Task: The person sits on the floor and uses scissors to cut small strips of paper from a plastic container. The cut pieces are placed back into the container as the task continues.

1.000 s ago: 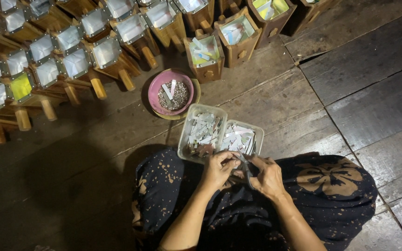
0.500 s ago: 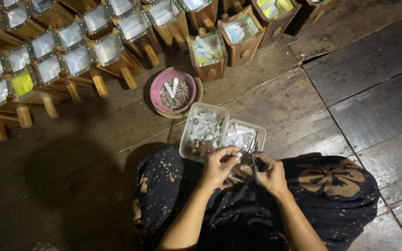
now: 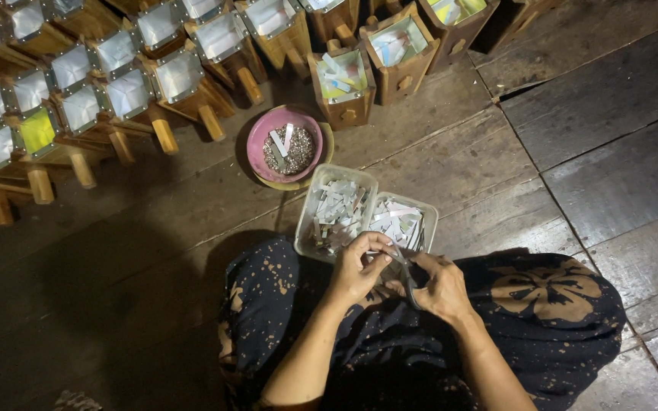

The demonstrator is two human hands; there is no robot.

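My left hand (image 3: 358, 266) is closed around a small pale strip just over the near edge of two clear plastic tubs. My right hand (image 3: 442, 286) grips a pair of dark scissors (image 3: 405, 274), with the blades pointing toward the left hand's fingers. The hands meet above my lap, which is covered by dark speckled cloth. The left tub (image 3: 308, 205) and the right tub (image 3: 429, 221) both hold several cut whitish strips. Most of the strip in my left hand is hidden by the fingers.
A pink bowl (image 3: 260, 137) of small grey bits and two white strips sits beyond the tubs. Rows of wooden boxes with shiny foil panels (image 3: 127, 84) fill the upper left, and more wooden boxes (image 3: 340, 80) stand at the top. The floor is dark wooden planks (image 3: 595, 152).
My hands stay together over my lap, with the fingers shifting slightly around the scissors and strip. The tubs and bowl have not moved.
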